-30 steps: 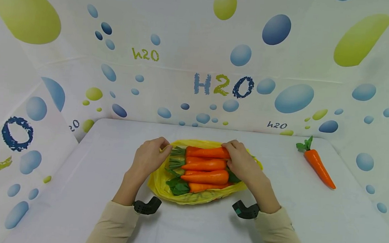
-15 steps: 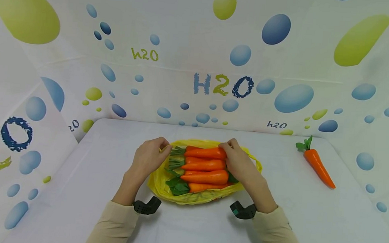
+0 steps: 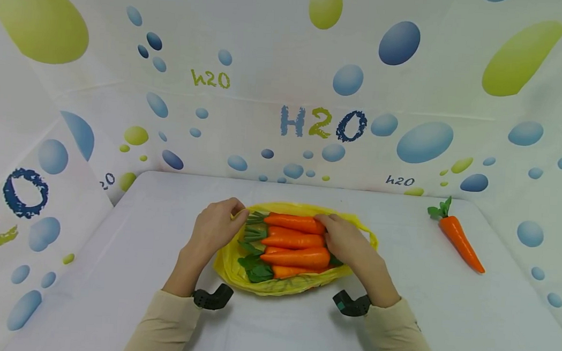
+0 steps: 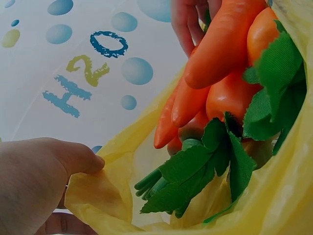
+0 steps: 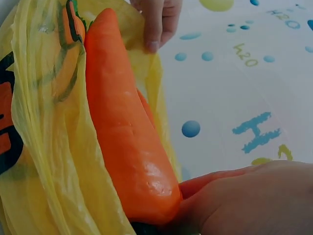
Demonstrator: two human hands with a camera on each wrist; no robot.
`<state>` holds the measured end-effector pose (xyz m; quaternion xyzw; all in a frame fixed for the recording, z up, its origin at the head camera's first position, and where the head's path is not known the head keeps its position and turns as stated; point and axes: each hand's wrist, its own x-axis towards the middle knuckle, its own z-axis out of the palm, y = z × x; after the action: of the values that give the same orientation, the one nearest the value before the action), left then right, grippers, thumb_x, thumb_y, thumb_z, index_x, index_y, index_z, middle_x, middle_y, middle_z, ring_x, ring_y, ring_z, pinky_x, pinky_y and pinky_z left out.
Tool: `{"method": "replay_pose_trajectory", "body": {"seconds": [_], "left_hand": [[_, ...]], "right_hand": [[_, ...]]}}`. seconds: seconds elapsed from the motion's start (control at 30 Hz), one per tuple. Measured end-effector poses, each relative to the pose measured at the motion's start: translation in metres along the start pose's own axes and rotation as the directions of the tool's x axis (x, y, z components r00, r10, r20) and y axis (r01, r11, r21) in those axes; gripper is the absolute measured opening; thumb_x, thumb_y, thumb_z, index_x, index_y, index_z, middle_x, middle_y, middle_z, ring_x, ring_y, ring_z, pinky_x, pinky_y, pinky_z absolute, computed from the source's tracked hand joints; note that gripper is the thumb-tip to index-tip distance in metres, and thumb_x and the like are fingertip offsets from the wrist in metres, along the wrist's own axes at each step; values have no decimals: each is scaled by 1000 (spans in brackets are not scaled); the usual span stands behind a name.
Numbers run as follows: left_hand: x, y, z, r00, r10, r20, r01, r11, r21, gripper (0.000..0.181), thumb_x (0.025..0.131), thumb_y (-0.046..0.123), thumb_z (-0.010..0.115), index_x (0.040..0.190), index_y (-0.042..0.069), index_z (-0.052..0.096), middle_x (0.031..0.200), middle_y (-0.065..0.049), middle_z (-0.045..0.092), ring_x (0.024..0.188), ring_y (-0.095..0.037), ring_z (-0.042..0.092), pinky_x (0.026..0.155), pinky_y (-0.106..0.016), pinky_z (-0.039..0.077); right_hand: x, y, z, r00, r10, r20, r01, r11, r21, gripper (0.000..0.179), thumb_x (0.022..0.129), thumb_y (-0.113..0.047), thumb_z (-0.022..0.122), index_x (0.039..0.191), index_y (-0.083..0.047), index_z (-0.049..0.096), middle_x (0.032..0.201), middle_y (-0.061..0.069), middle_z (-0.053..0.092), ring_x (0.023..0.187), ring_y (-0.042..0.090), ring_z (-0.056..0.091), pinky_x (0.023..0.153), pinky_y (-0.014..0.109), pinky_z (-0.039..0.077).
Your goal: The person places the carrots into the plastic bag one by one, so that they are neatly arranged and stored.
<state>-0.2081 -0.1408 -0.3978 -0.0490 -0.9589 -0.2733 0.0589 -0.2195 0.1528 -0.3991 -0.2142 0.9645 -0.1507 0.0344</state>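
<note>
A yellow plastic bag lies on its back with its mouth spread, holding several orange carrots with green tops. My left hand pinches the bag's edge between thumb and fingers, plainly seen in the left wrist view. At the bag's far right side, my right hand grips the thick end of the farthest carrot. Its fingertips are partly hidden behind the carrots in the right wrist view. Green leaves lie inside the bag's left end.
One more carrot with a leafy top lies apart at the right on the white table. A backdrop with blue and green spots and H2O lettering rises behind the table's far edge.
My right hand has shifted slightly left and toward me, and the farthest carrot has slid a little left with it. The left hand has stayed at the bag's edge.
</note>
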Motion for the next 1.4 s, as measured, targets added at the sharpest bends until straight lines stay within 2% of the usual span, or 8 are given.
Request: {"method": "replay_pose_trajectory", "body": {"seconds": [0.2, 0.6, 0.87, 1.07, 1.2, 1.4], "left_hand": [[-1, -1, 0, 1000, 2, -7, -2, 1000, -2, 29, 99, 32, 57, 110, 9, 70, 102, -8, 74, 74, -19, 59, 71, -35, 56], [-2, 0, 1, 1000, -6, -18, 7, 1000, 21, 30, 99, 34, 58, 110, 9, 70, 102, -8, 74, 80, -21, 63, 75, -38, 58], [-3, -1, 2, 1000, 3, -29, -2, 1000, 26, 31, 100, 34, 57, 111, 9, 70, 103, -8, 74, 84, -22, 65, 77, -41, 59], [-4, -1, 2, 999, 9, -38, -8, 999, 31, 30, 99, 34, 57, 110, 9, 70, 101, -8, 74, 82, -22, 65, 75, -40, 59], [-5, -1, 3, 999, 6, -36, -5, 1000, 31, 30, 99, 34, 57, 110, 9, 70, 101, -8, 74, 83, -22, 65, 75, -40, 59], [-4, -1, 3, 999, 4, -33, -3, 999, 33, 29, 99, 34, 57, 109, 9, 70, 100, -7, 74, 80, -20, 64, 74, -38, 58]], "right_hand": [[-1, -1, 0, 998, 32, 53, -33, 999, 31, 49, 98, -8, 54, 147, -8, 48, 138, 22, 56, 124, 36, 58, 108, 51, 47], [-6, -7, -6, 992, 108, 58, -109, 994, 17, 51, 97, -8, 53, 148, -7, 46, 156, 27, 36, 140, 47, 42, 115, 58, 37], [-9, -7, -7, 990, 128, 59, -128, 992, -5, 51, 98, -7, 52, 149, -8, 45, 159, 24, 33, 143, 47, 37, 115, 59, 36], [-13, -10, -11, 994, 105, 40, -105, 994, -8, 50, 98, -7, 51, 147, -7, 47, 158, 24, 35, 144, 47, 35, 116, 59, 35], [-15, -11, -17, 997, 70, 18, -70, 998, 8, 49, 97, -6, 53, 145, -5, 48, 156, 25, 38, 140, 47, 41, 114, 58, 38], [-18, -8, -24, 996, 10, -86, -11, 1000, -16, 46, 96, -7, 57, 142, -4, 52, 146, 20, 51, 132, 40, 52, 108, 54, 46]]}}
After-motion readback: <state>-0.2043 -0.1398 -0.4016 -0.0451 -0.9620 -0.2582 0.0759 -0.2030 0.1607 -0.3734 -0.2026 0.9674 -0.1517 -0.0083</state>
